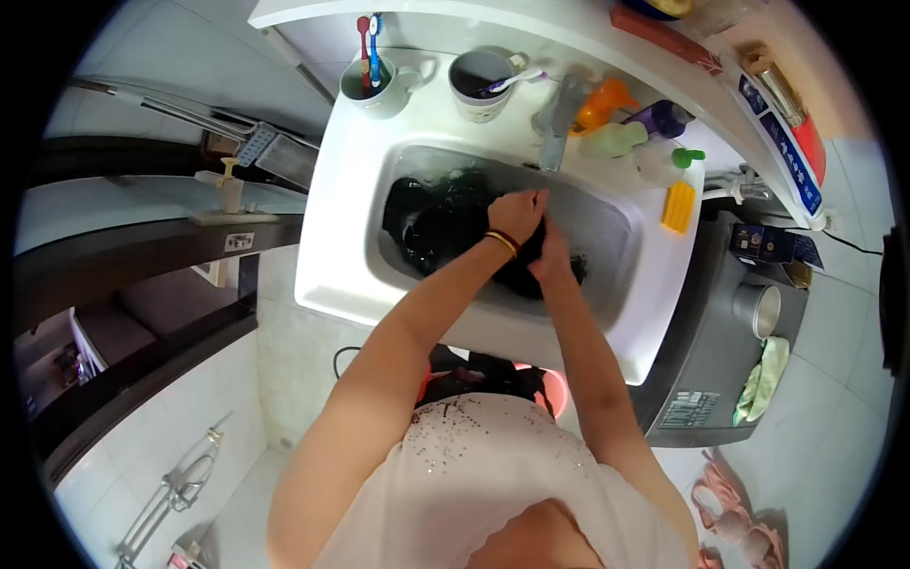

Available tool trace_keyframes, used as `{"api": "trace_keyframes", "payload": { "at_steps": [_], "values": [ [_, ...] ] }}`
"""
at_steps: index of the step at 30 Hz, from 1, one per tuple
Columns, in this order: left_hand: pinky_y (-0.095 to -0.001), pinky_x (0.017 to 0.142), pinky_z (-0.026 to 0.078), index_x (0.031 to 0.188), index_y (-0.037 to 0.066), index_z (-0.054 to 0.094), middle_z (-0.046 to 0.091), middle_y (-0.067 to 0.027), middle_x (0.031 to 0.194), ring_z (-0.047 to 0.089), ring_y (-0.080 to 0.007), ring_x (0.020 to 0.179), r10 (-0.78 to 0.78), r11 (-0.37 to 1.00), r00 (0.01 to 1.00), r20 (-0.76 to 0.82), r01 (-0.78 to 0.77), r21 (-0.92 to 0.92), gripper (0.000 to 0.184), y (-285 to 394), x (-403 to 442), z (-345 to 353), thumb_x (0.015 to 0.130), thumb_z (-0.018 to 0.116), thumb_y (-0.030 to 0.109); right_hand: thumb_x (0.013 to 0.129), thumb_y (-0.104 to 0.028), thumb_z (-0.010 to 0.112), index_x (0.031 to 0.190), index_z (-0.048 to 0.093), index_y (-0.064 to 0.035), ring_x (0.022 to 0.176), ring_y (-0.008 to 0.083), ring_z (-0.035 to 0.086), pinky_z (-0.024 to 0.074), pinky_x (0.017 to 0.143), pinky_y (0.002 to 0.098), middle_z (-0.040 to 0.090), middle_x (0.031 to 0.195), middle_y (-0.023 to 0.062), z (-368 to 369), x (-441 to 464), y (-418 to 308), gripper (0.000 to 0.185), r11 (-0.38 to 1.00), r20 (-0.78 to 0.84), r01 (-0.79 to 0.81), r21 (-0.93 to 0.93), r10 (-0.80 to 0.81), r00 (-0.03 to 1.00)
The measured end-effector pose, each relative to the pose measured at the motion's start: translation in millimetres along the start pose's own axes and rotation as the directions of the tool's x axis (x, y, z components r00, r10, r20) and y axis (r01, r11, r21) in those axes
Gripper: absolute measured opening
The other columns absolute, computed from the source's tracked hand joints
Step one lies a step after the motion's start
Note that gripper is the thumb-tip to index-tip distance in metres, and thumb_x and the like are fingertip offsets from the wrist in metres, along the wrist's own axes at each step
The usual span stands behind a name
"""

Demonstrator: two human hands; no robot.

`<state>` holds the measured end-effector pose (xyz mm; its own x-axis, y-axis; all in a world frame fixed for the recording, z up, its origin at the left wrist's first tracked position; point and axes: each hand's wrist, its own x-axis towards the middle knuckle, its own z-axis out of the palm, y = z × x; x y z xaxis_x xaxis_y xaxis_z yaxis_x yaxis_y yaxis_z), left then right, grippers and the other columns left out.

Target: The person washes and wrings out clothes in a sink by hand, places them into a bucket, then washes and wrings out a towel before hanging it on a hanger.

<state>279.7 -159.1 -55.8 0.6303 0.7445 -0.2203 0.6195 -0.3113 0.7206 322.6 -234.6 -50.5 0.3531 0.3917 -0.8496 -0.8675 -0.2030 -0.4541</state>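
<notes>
A wet black cloth lies bunched in the white sink, partly in water. My left hand, with a gold-coloured bangle at the wrist, is closed on a gathered part of it near the middle of the basin. Right beside it, my right hand is also closed on the cloth, lower and a little to the right. The two hands almost touch, and most fingertips are hidden. Beyond them rises the faucet. What kind of garment the cloth is, I cannot tell.
A cup with toothbrushes and a second cup stand on the sink's back rim. Bottles and a yellow sponge sit at the right. A shelf overhangs the back; a grey appliance stands right.
</notes>
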Motion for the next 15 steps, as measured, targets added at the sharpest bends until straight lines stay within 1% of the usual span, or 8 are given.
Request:
{"api": "trace_keyframes", "payload": {
  "at_steps": [1,3,4,5,7,8,12,15],
  "values": [
    [-0.0431,0.064,0.047,0.089,0.006,0.061,0.062,-0.0169,0.085,0.059,-0.035,0.074,0.0,1.0,1.0,0.0,0.0,0.013,0.036,2,-8,-3,0.085,0.046,0.039,0.089,-0.039,0.04,0.119,0.048,-0.0101,0.105,0.0228,0.048,0.0398,0.088,0.0343,0.052,0.115,0.0054,-8,11,0,0.042,0.997,0.066,0.075,0.034,-0.078,0.995],
    [-0.0424,0.072,0.046,0.11,0.007,0.049,0.052,-0.0201,0.111,0.054,-0.038,0.09,0.119,0.977,0.982,-0.147,-0.142,-0.159,0.037,13,-26,-7,0.085,0.05,0.034,0.089,-0.043,0.04,0.119,0.048,-0.0103,0.107,0.0224,0.047,0.039,0.089,0.0343,0.05,0.117,0.0052,-12,9,-9,0.045,0.987,0.135,0.146,0.071,-0.155,0.979],
    [-0.042,0.086,0.041,0.126,0.006,0.033,0.038,-0.0227,0.126,0.045,-0.0396,0.106,0.034,0.978,0.998,0.054,-0.023,-0.205,0.059,15,-28,-17,0.082,0.056,0.037,0.089,-0.045,0.039,0.119,0.047,-0.0099,0.106,0.0218,0.047,0.0384,0.089,0.0339,0.051,0.116,0.0054,-6,-7,-24,0.047,0.991,0.184,0.095,0.095,-0.111,0.977],
    [-0.042,0.086,0.041,0.126,0.006,0.033,0.038,-0.0227,0.126,0.045,-0.0396,0.106,0.037,0.978,0.998,0.046,-0.026,-0.207,0.059,4,-26,-12,0.082,0.056,0.037,0.089,-0.047,0.038,0.119,0.047,-0.0095,0.105,0.0212,0.047,0.0379,0.09,0.0335,0.051,0.115,0.0056,-2,-18,-33,0.049,0.992,0.232,0.046,0.113,-0.072,0.97],
    [-0.0409,0.096,0.033,0.13,0.0,0.027,0.037,-0.0264,0.126,0.039,-0.0394,0.113,0.155,0.94,0.967,0.2,-0.083,-0.331,0.081,-22,-16,0,0.074,0.062,0.047,0.088,-0.051,0.038,0.114,0.05,-0.0086,0.097,0.0202,0.051,0.041,0.086,0.0335,0.055,0.105,0.0063,-3,-19,-30,0.051,0.977,0.248,0.183,0.11,-0.206,0.947],
    [-0.0393,0.102,0.025,0.133,-0.005,0.016,0.032,-0.0269,0.13,0.031,-0.0378,0.121,0.206,0.924,0.931,0.3,-0.084,-0.374,0.101,-13,-20,-18,0.067,0.066,0.052,0.088,-0.046,0.041,0.112,0.05,-0.0078,0.093,0.0201,0.053,0.043,0.082,0.0335,0.055,0.102,0.0069,-9,-14,-25,0.046,0.967,0.239,0.233,0.106,-0.252,0.938],
    [-0.0382,0.104,0.022,0.136,-0.004,0.007,0.022,-0.0264,0.135,0.025,-0.0387,0.125,0.345,0.928,0.886,0.31,-0.274,-0.251,0.109,-11,-55,-23,0.064,0.07,0.05,0.087,-0.028,0.05,0.108,0.051,-0.0052,0.088,0.0198,0.055,0.0474,0.073,0.0328,0.056,0.095,0.0085,-4,-24,-12,0.031,0.91,0.107,0.415,0.008,-0.413,0.904],
    [-0.0384,0.104,0.02,0.136,-0.002,0.004,0.02,-0.0246,0.136,0.024,-0.0382,0.125,0.48,0.838,0.857,0.186,-0.385,-0.386,0.113,-15,-71,-27,0.062,0.074,0.046,0.084,-0.017,0.053,0.106,0.052,-0.0038,0.086,0.0204,0.056,0.048,0.072,0.0314,0.056,0.093,0.0092,-16,-8,-11,0.026,0.953,0.081,0.29,0.081,-0.297,0.952]
  ]
}}
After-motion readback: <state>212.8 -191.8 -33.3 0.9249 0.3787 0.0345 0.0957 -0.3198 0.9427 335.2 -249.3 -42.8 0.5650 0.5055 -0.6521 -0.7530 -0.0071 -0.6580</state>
